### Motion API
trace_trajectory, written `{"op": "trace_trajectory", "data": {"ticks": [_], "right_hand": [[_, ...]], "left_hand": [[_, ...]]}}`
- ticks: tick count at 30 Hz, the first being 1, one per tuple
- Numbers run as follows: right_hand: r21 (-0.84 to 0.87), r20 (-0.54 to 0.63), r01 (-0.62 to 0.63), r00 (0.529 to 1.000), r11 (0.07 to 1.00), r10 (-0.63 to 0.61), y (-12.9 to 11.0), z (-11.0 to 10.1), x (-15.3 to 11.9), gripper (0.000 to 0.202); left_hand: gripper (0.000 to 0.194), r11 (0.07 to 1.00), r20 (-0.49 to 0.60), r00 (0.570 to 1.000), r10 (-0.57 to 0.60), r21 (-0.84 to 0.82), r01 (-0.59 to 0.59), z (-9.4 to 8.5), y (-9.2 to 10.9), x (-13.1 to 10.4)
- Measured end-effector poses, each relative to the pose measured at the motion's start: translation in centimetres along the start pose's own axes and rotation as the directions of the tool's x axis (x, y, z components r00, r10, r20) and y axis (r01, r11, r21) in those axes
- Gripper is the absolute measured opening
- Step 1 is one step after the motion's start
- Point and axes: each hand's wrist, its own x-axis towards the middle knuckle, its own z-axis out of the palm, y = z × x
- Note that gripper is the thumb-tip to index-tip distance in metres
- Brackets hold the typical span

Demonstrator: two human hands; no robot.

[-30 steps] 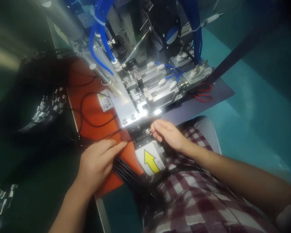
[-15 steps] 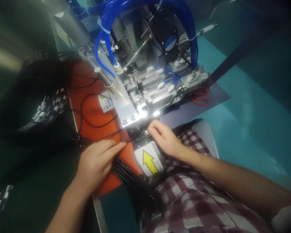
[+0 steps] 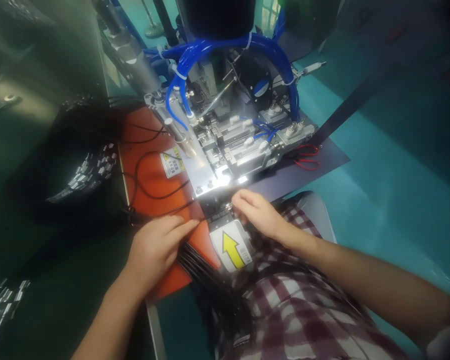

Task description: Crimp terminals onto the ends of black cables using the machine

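My left hand rests over the orange surface, its fingers pressed together on a thin black cable at the left side of the dark feed block. My right hand is closed at the block's right side, with its fingertips around the small end of something too small to name. Just above the fingers is the brightly lit front of the metal machine. A white label with a yellow arrow lies below the block. A bundle of black cables hangs beside it, under my left wrist.
Blue air hoses arch over the machine. Black cables with shiny ends lie at the left. A metal cylinder slants at the upper left. Red-handled tool lies right of the machine. Checkered cloth covers my lap.
The camera view has shifted, so the machine sits slightly lower and more of the background shows at the top. Both hands remain at the block in nearly the same pose.
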Motion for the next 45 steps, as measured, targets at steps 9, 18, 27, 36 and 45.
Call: {"op": "trace_trajectory", "data": {"ticks": [9, 18, 27, 36, 45], "right_hand": [[0.300, -0.088, -0.271, 0.947, 0.915, 0.310, -1.4, 2.3, 0.0, 0.017], [0.284, -0.065, -0.320, 0.934, 0.904, 0.351, -2.0, 1.5, 0.1, 0.012], [0.363, -0.018, -0.209, 0.973, 0.908, 0.231, -0.3, 0.8, -0.2, 0.027], [0.434, -0.050, -0.153, 0.980, 0.888, 0.194, 1.6, -0.8, -2.2, 0.037], [0.327, -0.123, -0.230, 0.951, 0.916, 0.283, 3.2, -2.6, -4.9, 0.033]], "left_hand": [[0.033, 1.000, 0.016, 1.000, -0.013, -0.002, 0.013, 0.1, 0.0, 0.1], [0.036, 1.000, 0.023, 1.000, -0.017, 0.022, 0.017, 0.0, -0.1, 0.2], [0.035, 0.999, 0.003, 1.000, -0.006, 0.036, 0.006, -0.1, 0.2, 0.3], [0.035, 0.965, -0.027, 0.999, -0.019, 0.260, 0.025, -0.8, 1.9, 0.7], [0.038, 0.914, 0.040, 0.951, -0.307, 0.292, 0.282, 0.2, 8.0, 0.6]]}}
